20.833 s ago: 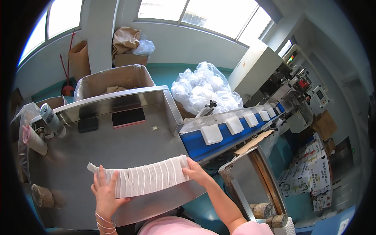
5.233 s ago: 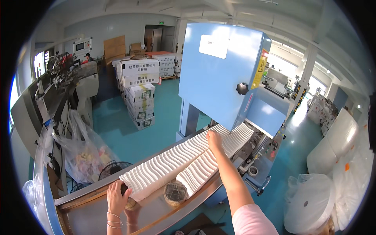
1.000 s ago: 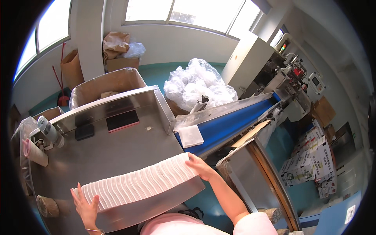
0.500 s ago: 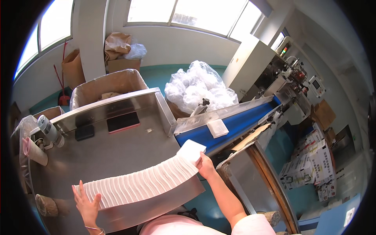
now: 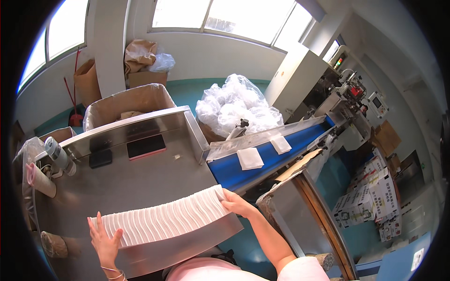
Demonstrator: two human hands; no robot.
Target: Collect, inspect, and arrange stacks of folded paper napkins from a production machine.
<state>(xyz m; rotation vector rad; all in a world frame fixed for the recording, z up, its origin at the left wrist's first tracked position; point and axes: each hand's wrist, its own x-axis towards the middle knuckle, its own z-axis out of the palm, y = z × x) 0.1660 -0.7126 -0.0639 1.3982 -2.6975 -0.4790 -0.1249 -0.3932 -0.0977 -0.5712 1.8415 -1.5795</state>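
Observation:
A long row of white folded napkins (image 5: 161, 218), standing on edge and packed face to face, lies along the near side of the metal table (image 5: 140, 180). At the row's left end is my left hand (image 5: 106, 241), its fingers spread and resting against the end and front. My right hand (image 5: 237, 204) closes on the right end, the thumb toward the front and some fingers hidden. Beyond the right hand, a flat white napkin stack (image 5: 250, 158) and a smaller-looking one (image 5: 281, 144) lie apart on the blue conveyor belt (image 5: 304, 136).
A phone (image 5: 146, 146), a dark flat case (image 5: 101, 158), a bottle (image 5: 60, 157) and a pink-rimmed cup (image 5: 42, 180) stand or lie on the table. A raised metal rim borders its back. A wood-edged metal surface (image 5: 293, 213) flanks my right arm; clear plastic bags (image 5: 239, 105) pile behind the conveyor.
My right hand has moved left and down, and the end napkins that leaned outward now stand in line with the row. On the belt, the near stack came closer and another appeared behind it.

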